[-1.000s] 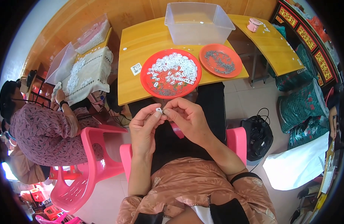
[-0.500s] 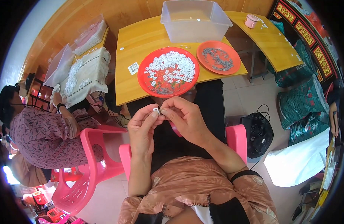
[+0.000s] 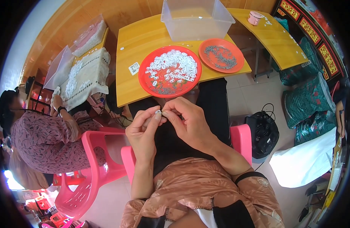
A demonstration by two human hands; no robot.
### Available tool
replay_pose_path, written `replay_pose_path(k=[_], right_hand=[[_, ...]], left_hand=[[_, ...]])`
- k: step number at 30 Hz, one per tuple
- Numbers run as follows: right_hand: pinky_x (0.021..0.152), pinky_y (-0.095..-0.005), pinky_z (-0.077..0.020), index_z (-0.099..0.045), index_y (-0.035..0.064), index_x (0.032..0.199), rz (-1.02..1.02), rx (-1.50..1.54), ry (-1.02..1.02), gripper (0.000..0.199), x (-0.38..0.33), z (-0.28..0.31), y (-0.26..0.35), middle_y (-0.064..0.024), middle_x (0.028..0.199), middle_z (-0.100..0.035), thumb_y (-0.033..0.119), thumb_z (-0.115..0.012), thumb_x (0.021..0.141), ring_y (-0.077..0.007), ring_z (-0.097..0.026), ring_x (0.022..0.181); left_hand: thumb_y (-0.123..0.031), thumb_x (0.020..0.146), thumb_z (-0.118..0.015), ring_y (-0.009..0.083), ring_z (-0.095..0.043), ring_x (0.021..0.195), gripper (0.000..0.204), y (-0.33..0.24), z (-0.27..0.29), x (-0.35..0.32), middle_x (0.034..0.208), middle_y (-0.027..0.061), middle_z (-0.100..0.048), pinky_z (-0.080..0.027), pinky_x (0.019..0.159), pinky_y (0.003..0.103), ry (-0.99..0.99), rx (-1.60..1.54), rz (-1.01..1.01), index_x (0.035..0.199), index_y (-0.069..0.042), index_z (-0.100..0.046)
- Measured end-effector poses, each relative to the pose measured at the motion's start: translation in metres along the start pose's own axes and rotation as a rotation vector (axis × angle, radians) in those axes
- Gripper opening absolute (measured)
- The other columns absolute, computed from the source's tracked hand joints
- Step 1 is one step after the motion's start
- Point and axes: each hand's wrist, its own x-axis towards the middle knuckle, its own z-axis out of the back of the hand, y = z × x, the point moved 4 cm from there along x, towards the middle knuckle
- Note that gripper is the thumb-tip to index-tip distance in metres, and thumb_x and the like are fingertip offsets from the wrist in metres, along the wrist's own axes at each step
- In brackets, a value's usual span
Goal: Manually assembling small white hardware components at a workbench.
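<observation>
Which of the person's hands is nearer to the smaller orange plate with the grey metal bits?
Right. The right hand sits below and left of the orange plate; the left hand lies farther left.

Only 1 camera looks here. It sits on the person's head and looks down, close over the left hand [image 3: 144, 131] and right hand [image 3: 190, 123], with the yellow table [image 3: 135, 49] farther ahead.
</observation>
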Motion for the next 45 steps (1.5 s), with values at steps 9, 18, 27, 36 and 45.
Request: replay_pose_path(k=[9,18,27,36,45], right_hand=[[0.059,-0.0336,-0.0435,-0.052,-0.0009,0.081,0.002,-0.002,-0.003,0.005,0.001,0.000,-0.005,-0.0132,0.072,-0.054,0.000,-0.056,0.081,-0.0280,-0.055,0.066],[0.053,-0.0280,-0.0448,-0.057,-0.0031,0.083,-0.134,0.036,0.006,0.006,-0.001,-0.004,-0.016,-0.0128,0.070,-0.058,0.002,-0.058,0.081,-0.0188,-0.058,0.059],[0.056,-0.0195,-0.0447,-0.063,-0.0027,0.091,-0.307,0.116,0.080,0.014,0.015,-0.008,-0.043,-0.0023,0.069,-0.061,0.010,-0.058,0.086,-0.0054,-0.055,0.061],[0.067,-0.0421,-0.0486,-0.067,0.0036,0.078,-0.096,-0.591,0.374,0.012,0.112,-0.038,-0.137,-0.0166,0.077,-0.065,0.014,-0.062,0.074,-0.0325,-0.063,0.074],[0.069,-0.0429,-0.0489,-0.067,0.0063,0.072,-0.096,-0.824,0.433,0.010,0.142,-0.037,-0.149,-0.0159,0.074,-0.064,0.011,-0.058,0.072,-0.0320,-0.063,0.074]], left_hand=[[0.008,0.079,-0.060,0.0122,-0.061,0.067,0.019,0.005,0.001,0.003,0.079,0.0051,-0.054,-0.050,0.063,0.020,0.052,0.052,-0.044,0.098,0.006,-0.064],[0.008,0.078,-0.061,0.0130,-0.061,0.064,0.019,0.029,0.008,0.005,0.076,0.0074,-0.059,-0.050,0.060,0.021,0.017,-0.106,0.086,0.097,0.005,-0.064],[0.001,0.081,-0.062,0.0123,-0.063,0.068,0.019,0.049,0.024,0.016,0.085,0.0087,-0.065,-0.051,0.063,0.021,-0.093,-0.249,0.294,0.100,0.003,-0.063],[-0.001,0.083,-0.060,0.0119,-0.063,0.071,0.025,0.055,0.074,0.041,0.088,0.0081,-0.064,-0.051,0.064,0.021,-0.261,-0.505,0.268,0.108,0.002,-0.058],[-0.002,0.083,-0.060,0.0106,-0.062,0.070,0.026,0.050,0.080,0.046,0.088,0.0075,-0.064,-0.050,0.063,0.020,-0.247,-0.574,0.250,0.108,0.002,-0.057]])
